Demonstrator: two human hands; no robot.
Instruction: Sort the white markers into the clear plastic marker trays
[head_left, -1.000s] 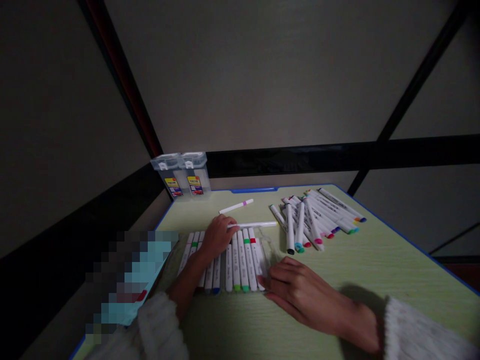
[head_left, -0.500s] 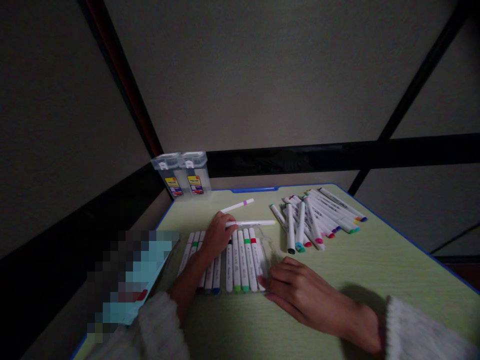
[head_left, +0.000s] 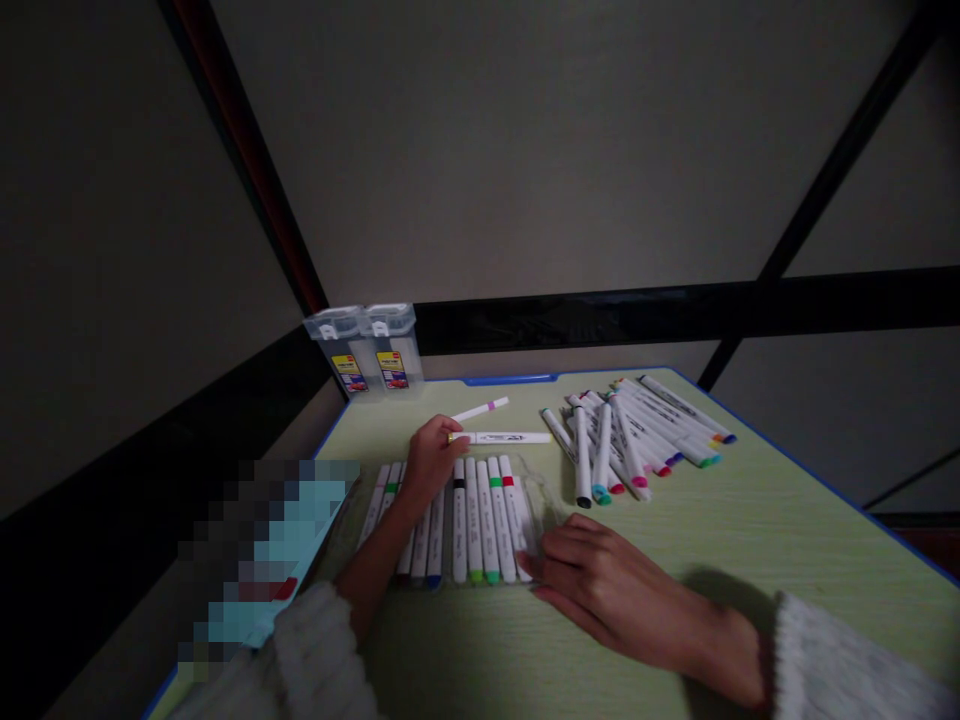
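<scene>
Between the thumb and fingers of my left hand point(head_left: 433, 465) is the end of a white marker with yellow tips point(head_left: 510, 438). It lies crosswise just beyond a clear plastic case point(head_left: 448, 575), its far end pointing right. Several white markers point(head_left: 472, 520) stand side by side in the case, some with green, black or red bands; my left forearm covers part of the row. My right hand point(head_left: 592, 575) is closed at the case's right edge, thumb and fingers pinching it. Behind my left hand lies another white marker with a purple band point(head_left: 484, 408).
A loose pile of white markers point(head_left: 630, 430) with coloured ends lies at the right. Two clear lidded boxes point(head_left: 367, 350) stand at the back left corner. A pale blue item point(head_left: 300, 540), partly pixelated, lies at the left. The table point(head_left: 750, 520) has a blue edge.
My left hand has shifted slightly up and left with the yellow-tipped marker, which has rolled so that its printed side shows. My right hand stays at the case's edge.
</scene>
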